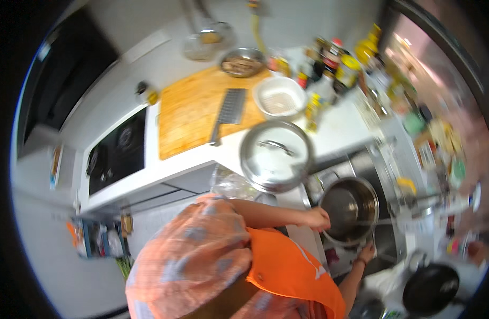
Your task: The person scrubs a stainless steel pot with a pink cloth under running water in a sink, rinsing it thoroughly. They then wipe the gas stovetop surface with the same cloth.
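A deep stainless steel pot [350, 211] stands tilted over the sink [388, 235], and what looks like a thin stream of water crosses its mouth. My left hand [317, 219] is at the pot's near left rim with its fingers curled; the blur hides whether it grips the rim. At the lower right side of the pot, my right hand [367, 253] holds its handle. A large pot with a shiny metal lid [276, 155] sits at the counter's edge, left of the sink.
A cleaver [231, 107] lies on a wooden cutting board [184, 115]. Beyond are a white plastic basket [279, 97], a metal bowl of food pieces [242, 63] and several bottles [334, 58]. A black cooktop [117, 149] is at left, a black pan [431, 289] at lower right.
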A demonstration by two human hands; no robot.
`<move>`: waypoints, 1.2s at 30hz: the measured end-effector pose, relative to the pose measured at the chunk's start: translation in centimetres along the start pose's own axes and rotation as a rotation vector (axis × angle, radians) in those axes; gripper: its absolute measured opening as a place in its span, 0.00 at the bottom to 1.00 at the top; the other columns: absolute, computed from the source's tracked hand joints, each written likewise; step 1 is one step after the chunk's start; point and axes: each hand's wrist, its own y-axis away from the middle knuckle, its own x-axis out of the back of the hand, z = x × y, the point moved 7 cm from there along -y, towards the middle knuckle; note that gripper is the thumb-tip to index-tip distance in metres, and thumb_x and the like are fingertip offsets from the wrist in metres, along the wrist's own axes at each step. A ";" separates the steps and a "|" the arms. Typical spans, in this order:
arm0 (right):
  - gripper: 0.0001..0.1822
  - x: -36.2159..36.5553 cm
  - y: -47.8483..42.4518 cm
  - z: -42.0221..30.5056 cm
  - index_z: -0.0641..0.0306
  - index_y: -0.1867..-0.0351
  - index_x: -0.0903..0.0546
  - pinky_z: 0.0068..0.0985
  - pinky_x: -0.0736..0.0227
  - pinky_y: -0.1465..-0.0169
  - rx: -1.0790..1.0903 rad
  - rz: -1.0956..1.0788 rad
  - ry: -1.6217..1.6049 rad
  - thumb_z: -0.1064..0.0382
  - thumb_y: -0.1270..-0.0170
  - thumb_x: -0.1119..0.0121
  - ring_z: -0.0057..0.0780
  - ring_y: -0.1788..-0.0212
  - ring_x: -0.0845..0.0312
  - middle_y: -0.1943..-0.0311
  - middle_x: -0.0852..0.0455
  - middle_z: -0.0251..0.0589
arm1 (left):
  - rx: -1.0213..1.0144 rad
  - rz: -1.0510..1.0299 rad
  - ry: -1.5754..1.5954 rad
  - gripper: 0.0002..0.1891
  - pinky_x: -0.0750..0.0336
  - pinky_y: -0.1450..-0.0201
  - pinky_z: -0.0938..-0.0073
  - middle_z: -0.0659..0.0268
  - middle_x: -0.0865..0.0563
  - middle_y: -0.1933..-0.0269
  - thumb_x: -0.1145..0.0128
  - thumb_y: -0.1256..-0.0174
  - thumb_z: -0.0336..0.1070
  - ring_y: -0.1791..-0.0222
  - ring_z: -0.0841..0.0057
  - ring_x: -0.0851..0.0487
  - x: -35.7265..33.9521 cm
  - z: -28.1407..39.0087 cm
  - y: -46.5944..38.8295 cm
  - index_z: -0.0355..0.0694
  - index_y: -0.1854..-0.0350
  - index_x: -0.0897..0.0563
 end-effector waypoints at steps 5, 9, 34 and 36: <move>0.23 0.1 -0.7 -0.7 0.70 0.50 0.21 0.44 0.29 0.49 0.107 0.062 0.424 0.51 0.33 0.52 0.53 0.51 0.24 0.51 0.20 0.55 | -0.090 0.129 0.141 0.12 0.25 0.73 0.74 0.66 0.18 0.67 0.49 0.40 0.39 0.73 0.76 0.20 2.0 -0.3 1.6 0.37 0.64 0.19; 0.17 0.5 -3.2 2.7 0.63 0.53 0.24 0.37 0.29 0.61 0.207 0.169 0.523 0.54 0.35 0.54 0.39 0.63 0.23 0.61 0.21 0.43 | -0.083 0.199 0.213 0.09 0.27 0.78 0.73 0.65 0.19 0.70 0.46 0.45 0.37 0.78 0.77 0.22 3.3 -2.2 3.4 0.38 0.66 0.19; 0.21 -2.0 2.0 0.0 0.68 0.42 0.28 0.27 0.23 0.71 -0.170 -0.091 0.048 0.63 0.34 0.49 0.31 0.69 0.17 0.62 0.16 0.49 | 0.138 0.048 -0.026 0.13 0.22 0.56 0.75 0.62 0.16 0.55 0.50 0.31 0.39 0.60 0.74 0.17 0.6 -1.9 2.3 0.36 0.53 0.22; 0.19 -3.8 4.3 -1.7 0.70 0.45 0.25 0.26 0.24 0.72 -0.236 -0.117 0.025 0.65 0.36 0.48 0.30 0.73 0.18 0.66 0.15 0.49 | 0.137 0.058 -0.017 0.13 0.23 0.56 0.75 0.62 0.16 0.55 0.50 0.32 0.39 0.60 0.74 0.17 0.6 -1.3 1.9 0.37 0.53 0.22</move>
